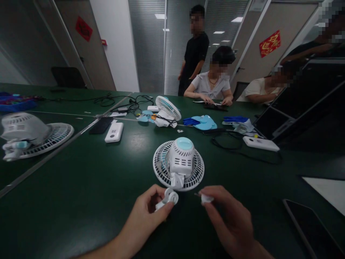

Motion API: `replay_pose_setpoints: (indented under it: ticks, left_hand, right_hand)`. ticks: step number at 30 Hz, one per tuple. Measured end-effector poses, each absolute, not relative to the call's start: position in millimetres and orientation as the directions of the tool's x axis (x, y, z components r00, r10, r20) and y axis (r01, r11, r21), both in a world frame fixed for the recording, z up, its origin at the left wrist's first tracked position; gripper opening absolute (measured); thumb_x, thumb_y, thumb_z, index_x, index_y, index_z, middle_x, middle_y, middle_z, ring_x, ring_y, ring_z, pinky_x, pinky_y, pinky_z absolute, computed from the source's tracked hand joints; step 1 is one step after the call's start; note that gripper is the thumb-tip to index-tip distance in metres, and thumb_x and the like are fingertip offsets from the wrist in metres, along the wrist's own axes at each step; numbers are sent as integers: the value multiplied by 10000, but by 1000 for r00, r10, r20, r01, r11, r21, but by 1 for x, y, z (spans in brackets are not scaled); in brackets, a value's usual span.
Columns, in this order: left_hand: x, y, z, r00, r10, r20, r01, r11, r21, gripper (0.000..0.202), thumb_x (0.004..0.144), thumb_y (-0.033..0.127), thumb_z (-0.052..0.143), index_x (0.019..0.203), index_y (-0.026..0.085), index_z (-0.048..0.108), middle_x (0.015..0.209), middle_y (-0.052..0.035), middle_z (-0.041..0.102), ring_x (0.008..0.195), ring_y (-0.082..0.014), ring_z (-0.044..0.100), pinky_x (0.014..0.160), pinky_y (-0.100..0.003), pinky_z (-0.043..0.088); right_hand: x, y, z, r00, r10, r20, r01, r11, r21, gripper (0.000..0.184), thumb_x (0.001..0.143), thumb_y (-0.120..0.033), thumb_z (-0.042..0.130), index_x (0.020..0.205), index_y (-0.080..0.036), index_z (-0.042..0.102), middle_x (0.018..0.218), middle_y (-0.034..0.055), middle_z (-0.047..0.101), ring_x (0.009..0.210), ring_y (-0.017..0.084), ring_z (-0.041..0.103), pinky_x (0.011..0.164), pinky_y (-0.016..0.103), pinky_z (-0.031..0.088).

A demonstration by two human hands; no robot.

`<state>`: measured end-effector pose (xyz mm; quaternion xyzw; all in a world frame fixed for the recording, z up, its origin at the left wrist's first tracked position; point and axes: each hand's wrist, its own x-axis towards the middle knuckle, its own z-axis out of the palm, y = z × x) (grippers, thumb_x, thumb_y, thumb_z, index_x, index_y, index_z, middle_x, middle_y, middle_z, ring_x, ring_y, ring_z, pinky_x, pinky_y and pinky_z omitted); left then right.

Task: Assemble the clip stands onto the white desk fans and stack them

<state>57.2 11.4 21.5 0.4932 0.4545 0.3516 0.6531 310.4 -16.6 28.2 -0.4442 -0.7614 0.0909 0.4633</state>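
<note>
The dark green surface [113,172] spreads out under and beyond both hands. Well to the left of the left hand, a white fan [25,131] lies grille down. Another, the near fan [184,160], lies just beyond the two hands, grille down, its motor housing upward and its short stub toward them. A dark tablet [309,223] lies to the right of the right hand.

The left hand [144,212] is closed on a white bracket [172,198] with a round end, right by the fan's stub; whether the two touch cannot be told. The right hand [233,214], apart from the left, pinches a small white knob [207,198] between thumb and fingers. A thin pin [197,194] sticks out from the fingertips toward the left hand.
</note>
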Motion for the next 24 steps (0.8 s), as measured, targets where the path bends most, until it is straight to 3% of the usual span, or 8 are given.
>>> replay_pose_setpoints:
  ticks: [2, 4, 6, 11, 17, 20, 24]
  left_hand:
    - [64, 13, 19, 355, 899, -256, -72, 300, 951, 437, 787, 545, 853, 911, 174, 656, 771, 1, 639, 686, -140, 569, 647, -269, 503]
    - [70, 14, 17, 355, 901, -252, -118, 310, 943, 454, 790, 553, 852, 908, 181, 620, 742, 8, 641, 659, -135, 583, 654, -279, 521]
    - [74, 14, 16, 347, 904, -250, -142, 315, 939, 460, 793, 546, 859, 905, 182, 601, 739, 6, 649, 659, -131, 594, 663, -279, 528]
    - [86, 14, 14, 300, 928, -221, -162, 277, 947, 461, 772, 516, 886, 883, 184, 585, 749, 16, 617, 645, -117, 575, 632, -259, 497]
    - [94, 12, 23, 217, 945, -245, -159, 281, 946, 515, 715, 512, 922, 820, 210, 518, 741, 28, 606, 639, -119, 557, 609, -252, 461]
    - [92, 16, 30, 168, 933, -319, -141, 343, 929, 473, 766, 508, 890, 874, 198, 549, 787, 12, 650, 686, -127, 567, 641, -248, 462]
    - [86, 25, 36, 125, 947, -296, -134, 312, 941, 447, 795, 514, 870, 941, 187, 603, 852, 7, 667, 746, -137, 573, 682, -248, 465]
  right_hand:
    - [313, -6, 24, -35, 812, 583, 510, 516, -688, 247, 1054, -175, 536, 1259, -283, 622, 1101, 43, 759, 820, 166, 758, 630, 253, 607]
    - [309, 5, 18, 2, 838, 546, 465, 483, -742, 236, 1064, -195, 537, 1256, -294, 632, 1135, 35, 753, 735, 143, 729, 607, 251, 600]
    - [302, 13, 10, -6, 840, 543, 432, 492, -756, 229, 1061, -199, 543, 1247, -293, 639, 1127, 31, 757, 759, 150, 732, 640, 261, 611]
    - [291, 16, -5, -34, 821, 571, 381, 538, -751, 224, 1060, -212, 552, 1253, -272, 649, 1145, 54, 761, 1043, 218, 750, 875, 341, 628]
    - [290, 13, -4, -36, 877, 479, 281, 469, -838, 198, 1074, -241, 549, 1244, -263, 648, 1154, 54, 769, 984, 203, 769, 782, 300, 644]
    - [287, 12, -2, -75, 874, 479, 274, 480, -833, 204, 1075, -234, 554, 1253, -271, 648, 1161, 47, 767, 1006, 196, 764, 806, 296, 642]
    - [284, 13, -1, -128, 867, 482, 290, 498, -817, 229, 1077, -227, 555, 1281, -277, 644, 1174, 41, 768, 1038, 191, 763, 833, 293, 645]
